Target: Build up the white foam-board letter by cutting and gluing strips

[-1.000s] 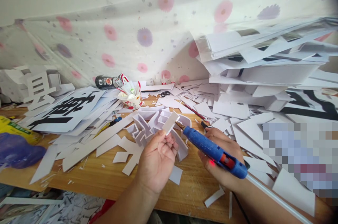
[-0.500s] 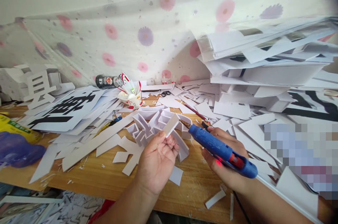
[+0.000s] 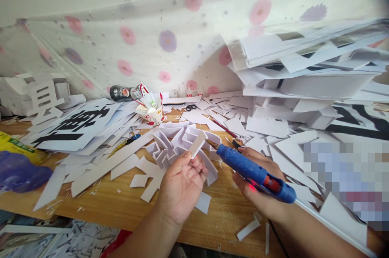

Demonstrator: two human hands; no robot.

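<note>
Between thumb and fingers, my left hand (image 3: 184, 183) pinches a small white foam board strip (image 3: 199, 143), tilted up to the right. My right hand (image 3: 264, 185) is wrapped round a blue hot glue gun (image 3: 253, 171) with a red light on its side and a long glue stick in its back. The gun's metal nozzle points left, at or very close to the strip's right edge; I cannot tell whether it touches. Just behind the strip, a white foam board character with upright walls (image 3: 170, 140) rests on the table, partly hidden by my left hand.
White foam scraps (image 3: 121, 167) cover much of the wooden table (image 3: 121, 209). A paper cup of packets (image 3: 152, 115), a dark can (image 3: 121, 93) and scissors (image 3: 191, 107) lie farther back. Foam boards (image 3: 306, 84) are piled at right. A yellow and purple bag (image 3: 22, 165) is at left.
Almost nothing differs. The glue gun has shifted very slightly left and down beside the strip; both hands keep their holds.
</note>
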